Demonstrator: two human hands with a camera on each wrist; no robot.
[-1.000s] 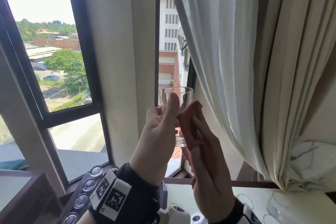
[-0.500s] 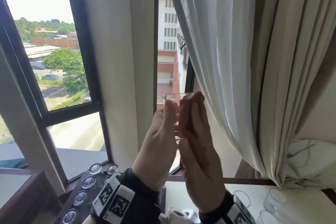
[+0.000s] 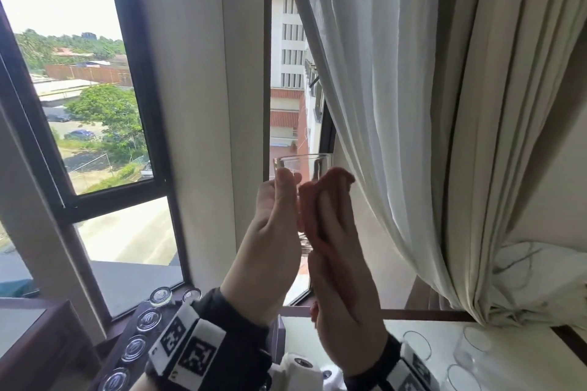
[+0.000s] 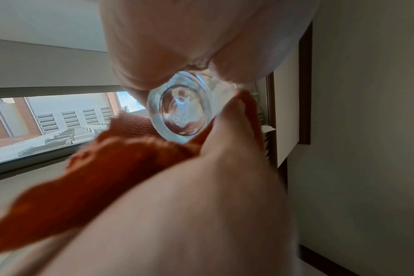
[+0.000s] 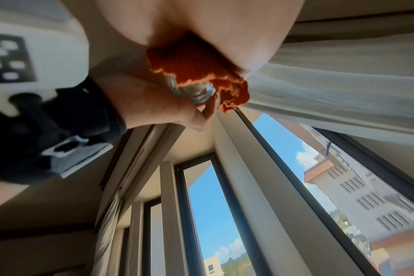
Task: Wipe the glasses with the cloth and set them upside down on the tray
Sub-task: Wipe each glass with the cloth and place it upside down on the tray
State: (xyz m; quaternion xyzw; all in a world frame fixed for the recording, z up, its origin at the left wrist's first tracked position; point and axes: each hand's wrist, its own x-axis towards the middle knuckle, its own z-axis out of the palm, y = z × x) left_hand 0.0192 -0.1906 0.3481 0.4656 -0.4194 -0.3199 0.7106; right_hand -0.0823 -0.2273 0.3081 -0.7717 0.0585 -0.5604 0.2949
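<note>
A clear glass (image 3: 305, 165) is held upright at chest height before the window. My left hand (image 3: 273, 232) grips its left side, thumb up near the rim. My right hand (image 3: 343, 295) holds an orange cloth (image 3: 330, 187) and presses it against the glass's right side. The left wrist view shows the glass's thick base (image 4: 180, 110) with the cloth (image 4: 106, 168) bunched beside it. In the right wrist view the cloth (image 5: 196, 71) covers most of the glass (image 5: 191, 91). A dark tray (image 3: 160, 332) at the lower left carries several upside-down glasses (image 3: 135, 347).
More clear glasses (image 3: 416, 344) stand on a white counter (image 3: 524, 359) at the lower right. A pale curtain (image 3: 413, 105) hangs just right of the hands. Window frames (image 3: 139, 105) and a wall pillar (image 3: 197, 105) lie straight ahead. A dark wooden ledge (image 3: 38, 346) sits at the left.
The right hand slid the cloth up the glass's side to the rim, then back down slightly. The left hand kept its grip on the glass.
</note>
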